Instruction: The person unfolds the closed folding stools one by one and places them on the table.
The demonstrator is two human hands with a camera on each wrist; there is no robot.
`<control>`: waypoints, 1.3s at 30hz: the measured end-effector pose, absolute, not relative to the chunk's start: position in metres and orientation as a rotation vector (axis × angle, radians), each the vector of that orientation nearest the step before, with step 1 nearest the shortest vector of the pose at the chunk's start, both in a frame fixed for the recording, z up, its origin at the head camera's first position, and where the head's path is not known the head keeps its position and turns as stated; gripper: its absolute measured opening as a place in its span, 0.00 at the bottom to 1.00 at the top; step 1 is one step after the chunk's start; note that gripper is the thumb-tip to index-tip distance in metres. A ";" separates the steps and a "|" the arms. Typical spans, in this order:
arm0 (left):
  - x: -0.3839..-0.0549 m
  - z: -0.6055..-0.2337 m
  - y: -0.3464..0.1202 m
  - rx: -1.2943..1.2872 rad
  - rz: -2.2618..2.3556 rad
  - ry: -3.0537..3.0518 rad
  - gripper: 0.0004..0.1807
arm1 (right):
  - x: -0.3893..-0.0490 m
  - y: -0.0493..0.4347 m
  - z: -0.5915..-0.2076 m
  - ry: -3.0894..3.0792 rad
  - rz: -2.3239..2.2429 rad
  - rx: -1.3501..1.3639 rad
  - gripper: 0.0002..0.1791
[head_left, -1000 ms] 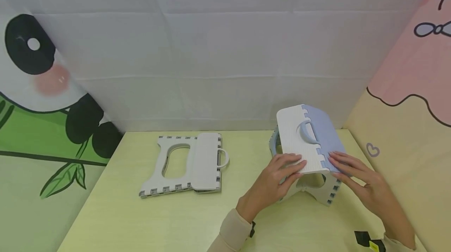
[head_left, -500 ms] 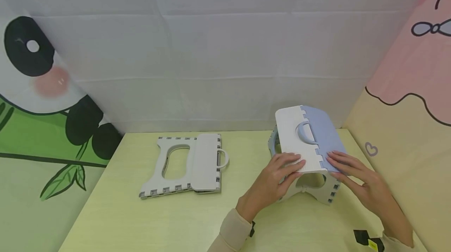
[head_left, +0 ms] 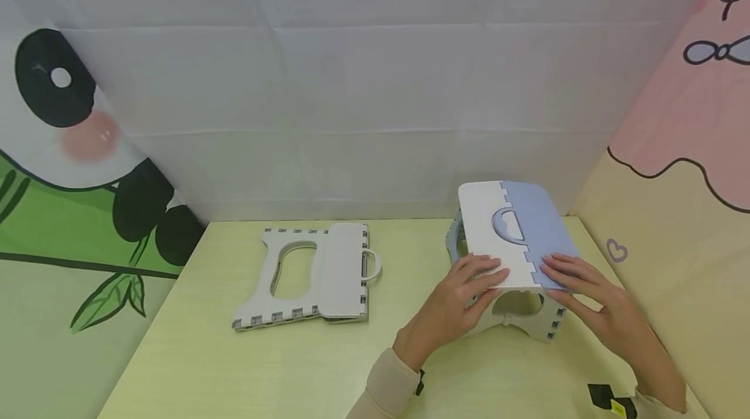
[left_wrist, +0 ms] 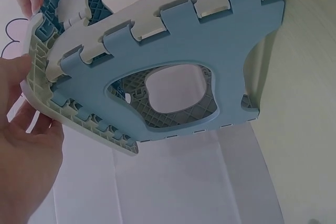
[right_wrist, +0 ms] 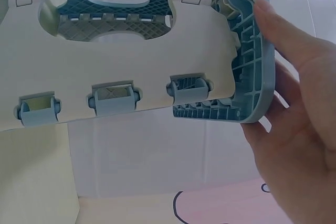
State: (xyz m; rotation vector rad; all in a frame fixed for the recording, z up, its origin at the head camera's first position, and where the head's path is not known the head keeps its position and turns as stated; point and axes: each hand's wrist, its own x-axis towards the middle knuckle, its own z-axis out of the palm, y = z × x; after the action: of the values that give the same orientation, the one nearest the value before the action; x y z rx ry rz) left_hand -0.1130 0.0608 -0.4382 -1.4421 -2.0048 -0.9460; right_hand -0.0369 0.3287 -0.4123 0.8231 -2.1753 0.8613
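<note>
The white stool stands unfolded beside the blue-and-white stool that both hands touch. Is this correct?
Not quite: the head view shows the white stool lying folded flat. It is indeed beside the blue-and-white stool, which the left hand and right hand touch.

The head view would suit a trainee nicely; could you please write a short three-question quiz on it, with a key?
1. True or false: the folded stool lies flat on the table.
2. Which part of the standing stool does the right hand hold?
A) the white seat half
B) the blue seat half
C) no part of it
3. What colour is the carry handle on the standing stool?

Key: 1. True. 2. B. 3. Blue.
</note>
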 end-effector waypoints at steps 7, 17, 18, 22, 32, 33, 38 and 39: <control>-0.113 -0.438 0.061 -1.445 -0.929 -1.995 0.19 | -0.035 0.323 -0.406 -2.168 0.854 0.817 0.28; -0.112 -0.435 0.062 -1.438 -0.905 -2.015 0.19 | -0.036 0.326 -0.407 -2.197 0.836 0.795 0.28; -0.112 -0.435 0.063 -1.441 -0.912 -2.017 0.19 | -0.036 0.326 -0.407 -2.196 0.836 0.797 0.28; -0.112 -0.435 0.064 -1.435 -0.895 -2.017 0.19 | -0.036 0.325 -0.406 -2.183 0.845 0.811 0.28; -0.112 -0.437 0.067 -1.422 -0.947 -2.035 0.20 | -0.037 0.326 -0.404 -2.196 0.855 0.795 0.29; -0.112 -0.437 0.068 -1.422 -0.968 -2.038 0.19 | -0.037 0.326 -0.404 -2.197 0.854 0.793 0.30; -0.111 -0.438 0.070 -1.401 -0.950 -2.039 0.19 | -0.036 0.325 -0.403 -2.194 0.851 0.784 0.30; -0.111 -0.438 0.070 -1.398 -0.943 -2.039 0.19 | -0.035 0.324 -0.403 -2.192 0.853 0.783 0.30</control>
State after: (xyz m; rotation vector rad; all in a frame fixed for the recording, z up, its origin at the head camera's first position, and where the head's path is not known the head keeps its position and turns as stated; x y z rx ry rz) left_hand -0.1107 0.0702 -0.4379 -1.3978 -2.0392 -0.9430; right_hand -0.0355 0.3243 -0.4031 0.7832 -2.1921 0.8525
